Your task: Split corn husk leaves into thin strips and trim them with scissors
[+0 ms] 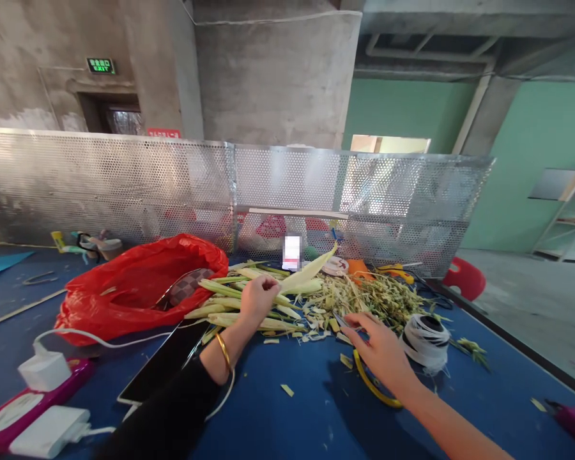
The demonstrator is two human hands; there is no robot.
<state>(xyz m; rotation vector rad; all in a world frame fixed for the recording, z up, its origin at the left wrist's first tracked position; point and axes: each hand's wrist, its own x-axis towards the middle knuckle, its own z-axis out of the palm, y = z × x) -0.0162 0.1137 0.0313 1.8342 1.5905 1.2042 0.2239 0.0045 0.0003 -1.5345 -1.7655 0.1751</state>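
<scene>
My left hand (257, 298), with a gold bangle on its wrist, is closed around a pale yellow-green leaf strip (308, 271) that rises up and to the right from the fist. A heap of similar long leaves (230, 300) lies under and beside that hand on the blue table (306, 415). My right hand (381, 348) reaches flat over the table, fingers spread, resting on yellow-handled scissors (368, 383) whose blades point toward the leaf scraps. A roll of white string (426, 335) stands just right of this hand.
A red plastic bag (138, 294) lies at the left with a checked pouch in it. A dark phone or tablet (165, 361), white chargers (45, 370) and cables sit front left. Chopped greenish trimmings (378, 297) pile at centre right. A perforated metal screen (230, 191) borders the table's far side.
</scene>
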